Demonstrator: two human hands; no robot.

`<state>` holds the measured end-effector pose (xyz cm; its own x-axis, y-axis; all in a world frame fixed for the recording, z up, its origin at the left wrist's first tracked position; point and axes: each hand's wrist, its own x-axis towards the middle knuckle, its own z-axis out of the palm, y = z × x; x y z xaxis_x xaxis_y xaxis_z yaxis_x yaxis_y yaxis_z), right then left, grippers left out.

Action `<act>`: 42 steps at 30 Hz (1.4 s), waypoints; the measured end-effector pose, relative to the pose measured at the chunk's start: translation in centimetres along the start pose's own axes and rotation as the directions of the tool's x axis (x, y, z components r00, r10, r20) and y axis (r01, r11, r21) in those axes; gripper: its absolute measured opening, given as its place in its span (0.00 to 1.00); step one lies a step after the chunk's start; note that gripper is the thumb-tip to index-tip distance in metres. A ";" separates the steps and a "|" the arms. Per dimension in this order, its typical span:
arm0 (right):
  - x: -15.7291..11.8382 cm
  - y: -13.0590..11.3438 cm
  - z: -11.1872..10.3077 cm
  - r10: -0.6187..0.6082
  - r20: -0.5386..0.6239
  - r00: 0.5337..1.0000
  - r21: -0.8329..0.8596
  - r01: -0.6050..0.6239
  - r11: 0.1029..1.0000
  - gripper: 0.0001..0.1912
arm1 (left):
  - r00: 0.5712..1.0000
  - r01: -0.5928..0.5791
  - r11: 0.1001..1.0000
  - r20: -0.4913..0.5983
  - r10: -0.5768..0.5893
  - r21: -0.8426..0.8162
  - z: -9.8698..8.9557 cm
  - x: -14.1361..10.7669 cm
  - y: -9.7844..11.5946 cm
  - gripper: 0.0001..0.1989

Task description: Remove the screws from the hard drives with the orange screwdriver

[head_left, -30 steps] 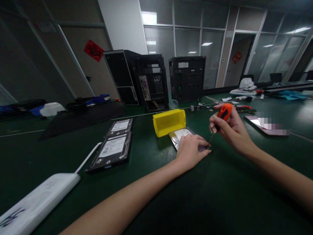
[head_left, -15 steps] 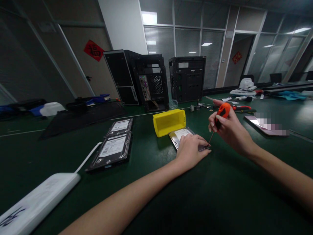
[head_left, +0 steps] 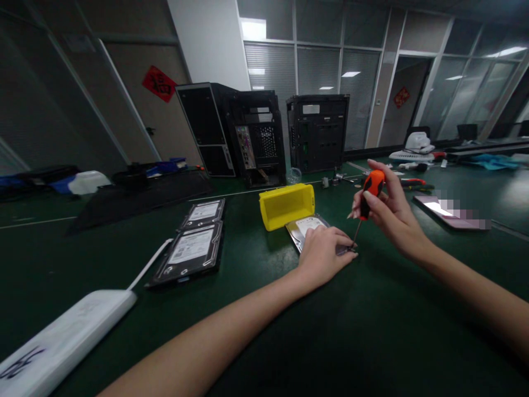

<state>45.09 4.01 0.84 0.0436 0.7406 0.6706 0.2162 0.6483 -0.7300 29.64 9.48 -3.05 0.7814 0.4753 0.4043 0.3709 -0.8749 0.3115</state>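
Note:
A silver hard drive (head_left: 305,223) with a white label lies on the green table. My left hand (head_left: 324,251) is laid across its near part and holds it down, with thumb and fingertips at its right corner. An orange and black screwdriver (head_left: 373,183) is gripped in my right hand (head_left: 390,212). Its thin shaft slants down so that the tip meets the drive's corner beside my left fingertips. What exactly the tip touches is too small to make out. Just behind the drive, a yellow plastic bin (head_left: 286,207) rests on its side, its opening towards me.
Two more hard drives (head_left: 192,248) lie to the left, near a white power strip (head_left: 70,336). Black computer cases (head_left: 318,132) stand at the back. A pink phone-like slab (head_left: 448,212) and red-handled pliers (head_left: 413,182) are on the right.
My right hand has shifted its grip on the screwdriver; the index finger is raised more and the handle stands more upright. My left hand and the drive stay in place.

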 end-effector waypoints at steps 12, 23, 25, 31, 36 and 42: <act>0.5 0.4 -0.2 -0.032 -0.064 0.997 -0.044 0.029 0.999 0.27 | 1.000 0.024 1.000 0.009 -0.024 0.005 0.0 0.0 0.0 0.09; 0.4 0.6 0.4 -0.101 -0.136 0.986 -0.166 0.078 0.983 0.29 | 1.000 0.026 1.000 0.013 -0.026 0.011 -0.1 0.1 0.1 0.09; 0.6 0.8 0.2 -0.098 -0.141 0.985 -0.153 0.076 0.985 0.28 | 0.999 0.034 0.999 0.014 -0.034 0.006 -0.1 0.1 0.1 0.09; 0.7 1.1 -0.4 -0.032 -0.094 0.995 -0.105 0.022 0.994 0.20 | 1.000 0.025 1.000 -0.006 -0.025 0.000 0.2 0.1 0.0 0.08; 0.7 0.7 -0.4 -0.027 -0.109 0.994 -0.099 0.016 0.995 0.20 | 1.000 0.025 1.000 0.000 -0.025 0.003 0.1 0.0 0.0 0.09; 0.7 0.3 -0.1 -0.052 -0.123 0.991 -0.100 0.040 0.994 0.20 | 0.999 0.037 0.999 0.010 -0.037 0.018 0.1 0.1 0.1 0.10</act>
<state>45.31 4.71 1.17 0.1520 0.6786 0.7186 0.3140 0.6562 -0.6861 29.78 9.46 -3.07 0.7722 0.5067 0.3834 0.4086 -0.8581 0.3111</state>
